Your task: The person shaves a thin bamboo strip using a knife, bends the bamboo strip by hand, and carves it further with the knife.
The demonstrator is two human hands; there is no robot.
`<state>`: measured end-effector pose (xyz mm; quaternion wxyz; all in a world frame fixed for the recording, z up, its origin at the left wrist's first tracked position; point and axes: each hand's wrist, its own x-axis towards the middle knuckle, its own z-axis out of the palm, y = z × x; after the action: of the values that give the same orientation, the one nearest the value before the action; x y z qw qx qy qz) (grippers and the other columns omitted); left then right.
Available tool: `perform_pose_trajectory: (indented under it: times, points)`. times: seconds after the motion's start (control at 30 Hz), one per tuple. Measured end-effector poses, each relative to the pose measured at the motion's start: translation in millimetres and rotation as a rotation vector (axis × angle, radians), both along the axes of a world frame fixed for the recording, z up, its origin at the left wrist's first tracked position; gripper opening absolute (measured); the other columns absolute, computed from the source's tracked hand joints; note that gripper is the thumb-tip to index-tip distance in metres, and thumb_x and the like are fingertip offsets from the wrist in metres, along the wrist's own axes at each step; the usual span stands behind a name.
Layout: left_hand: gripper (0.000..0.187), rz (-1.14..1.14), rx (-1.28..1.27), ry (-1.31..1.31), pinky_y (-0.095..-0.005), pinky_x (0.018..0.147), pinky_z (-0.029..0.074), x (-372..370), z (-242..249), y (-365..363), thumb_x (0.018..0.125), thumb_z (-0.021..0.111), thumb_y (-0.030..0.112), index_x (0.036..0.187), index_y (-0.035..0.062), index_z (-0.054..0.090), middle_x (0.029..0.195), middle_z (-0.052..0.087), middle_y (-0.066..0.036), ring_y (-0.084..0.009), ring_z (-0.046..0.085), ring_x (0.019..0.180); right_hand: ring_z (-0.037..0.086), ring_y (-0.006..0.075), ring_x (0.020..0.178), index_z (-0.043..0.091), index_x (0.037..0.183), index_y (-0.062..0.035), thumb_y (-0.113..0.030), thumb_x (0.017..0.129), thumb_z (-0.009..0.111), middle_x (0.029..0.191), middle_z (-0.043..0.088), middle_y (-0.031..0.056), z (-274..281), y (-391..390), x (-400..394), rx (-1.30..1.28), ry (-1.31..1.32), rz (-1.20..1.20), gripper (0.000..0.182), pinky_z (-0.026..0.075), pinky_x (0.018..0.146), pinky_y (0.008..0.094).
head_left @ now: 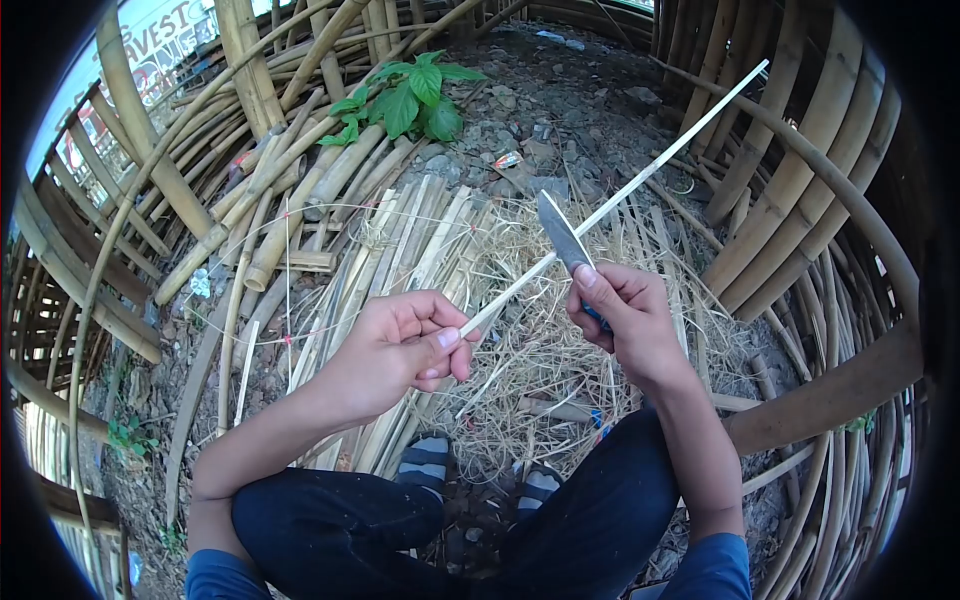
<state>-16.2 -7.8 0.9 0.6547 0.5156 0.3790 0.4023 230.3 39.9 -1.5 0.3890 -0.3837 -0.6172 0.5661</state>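
Observation:
My left hand (425,340) pinches a long, thin bamboo strip (660,158) near its lower end. From there the strip slants up to the right, far beyond my hands. In my right hand (622,310) is a knife (563,232), its blade pointing up and to the left. The blade crosses the strip, apparently against it, a short way past my left fingers. My right thumb lies at the base of the blade, and the fist hides most of the handle, with a bit of blue showing. Pale shavings (530,350) cover the ground below both hands.
Split bamboo strips (400,235) lie in a pile ahead on the left. Bamboo poles (330,180) and a leafy green plant (415,100) are behind them. A curved pole (830,185) and bamboo fencing stand close on the right. Stony ground (540,110) stretches away ahead.

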Motion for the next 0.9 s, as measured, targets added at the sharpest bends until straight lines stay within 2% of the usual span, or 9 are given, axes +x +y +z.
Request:
perform_pose_trajectory:
  times: [0.07, 0.23, 0.33, 0.4, 0.53, 0.67, 0.77, 0.83, 0.9]
  points:
    - [0.013, 0.018, -0.007, 0.029, -0.0176, 0.051, 0.031, 1, -1, 0, 0.096, 0.051, 0.006, 0.103, -0.0037, 0.057, 0.078, 0.062, -0.01, -0.0041, 0.039, 0.056, 0.04, 0.003, 0.051, 0.063, 0.079, -0.0027, -0.03, 0.098, 0.056, 0.058, 0.05, -0.0029, 2, 4, 6, -0.06, 0.078, -0.001, 0.034, 0.03, 0.046, 0.021]
    - [0.01, 0.059, -0.035, 0.058, -0.0189, 0.053, 0.038, 15, 6, -1, 0.093, 0.053, 0.0, 0.102, -0.0024, 0.057, 0.08, 0.062, -0.009, -0.0057, 0.048, 0.06, 0.041, 0.0033, 0.051, 0.064, 0.082, -0.0009, -0.029, 0.099, 0.054, 0.059, 0.051, -0.0025, 0, -18, -25, -0.153, -0.055, 0.174, 0.034, 0.031, 0.046, 0.021]
    - [0.013, 0.026, -0.05, 0.043, -0.0209, 0.055, 0.039, 16, 7, -3, 0.092, 0.049, -0.006, 0.103, -0.0021, 0.055, 0.081, 0.06, -0.006, -0.0053, 0.048, 0.062, 0.042, 0.0033, 0.051, 0.065, 0.086, 0.0011, -0.027, 0.1, 0.053, 0.061, 0.053, -0.0019, -6, -23, -36, -0.156, -0.035, 0.312, 0.033, 0.033, 0.047, 0.0213]
    - [0.014, 0.018, -0.037, 0.064, -0.0213, 0.055, 0.039, 16, 11, -4, 0.091, 0.05, -0.007, 0.103, -0.0015, 0.055, 0.08, 0.06, -0.005, -0.0053, 0.049, 0.063, 0.043, 0.0037, 0.052, 0.067, 0.097, 0.0029, -0.024, 0.099, 0.056, 0.066, 0.056, -0.0002, -10, -20, -36, -0.22, 0.041, 0.376, 0.029, 0.031, 0.045, 0.0204]
    - [0.015, -0.003, -0.032, 0.039, -0.0219, 0.056, 0.04, 12, 10, -5, 0.09, 0.051, -0.009, 0.101, -0.0012, 0.057, 0.078, 0.058, -0.004, -0.0056, 0.05, 0.064, 0.043, 0.0036, 0.052, 0.067, 0.094, 0.002, -0.028, 0.098, 0.056, 0.069, 0.058, 0.0007, -5, -16, -29, -0.307, 0.031, 0.469, 0.032, 0.032, 0.045, 0.02]
    - [0.015, 0.044, -0.035, 0.106, -0.0219, 0.056, 0.04, 16, 15, -7, 0.09, 0.051, -0.009, 0.1, -0.0018, 0.058, 0.078, 0.059, -0.004, -0.0059, 0.051, 0.065, 0.043, 0.004, 0.052, 0.067, 0.092, 0.001, -0.029, 0.098, 0.056, 0.067, 0.058, 0.0004, -5, -17, -29, -0.348, -0.004, 0.453, 0.033, 0.031, 0.045, 0.02]
    - [0.014, 0.056, -0.009, 0.137, -0.0213, 0.057, 0.041, 16, 15, -7, 0.09, 0.052, -0.008, 0.1, -0.0022, 0.059, 0.079, 0.06, -0.005, -0.0061, 0.051, 0.065, 0.044, 0.0036, 0.053, 0.068, 0.091, 0.0009, -0.028, 0.098, 0.056, 0.067, 0.057, -0.0001, -7, -17, -30, -0.25, -0.017, 0.451, 0.032, 0.031, 0.045, 0.0202]
    - [0.012, 0.035, -0.003, 0.091, -0.0203, 0.058, 0.042, 14, 11, -5, 0.091, 0.052, -0.006, 0.1, -0.0026, 0.06, 0.081, 0.062, -0.006, -0.0059, 0.051, 0.065, 0.042, 0.0034, 0.053, 0.068, 0.087, 0.0016, -0.03, 0.098, 0.055, 0.06, 0.053, -0.002, -11, -22, -35, -0.109, -0.004, 0.31, 0.036, 0.034, 0.049, 0.0214]
    - [0.011, 0.038, -0.011, 0.08, -0.0199, 0.058, 0.042, 13, 9, -4, 0.092, 0.052, -0.006, 0.1, -0.0029, 0.06, 0.083, 0.063, -0.007, -0.0058, 0.051, 0.065, 0.043, 0.0036, 0.054, 0.068, 0.087, 0.0014, -0.03, 0.098, 0.056, 0.06, 0.053, -0.0017, -16, -20, -35, -0.082, -0.033, 0.298, 0.036, 0.035, 0.049, 0.022]
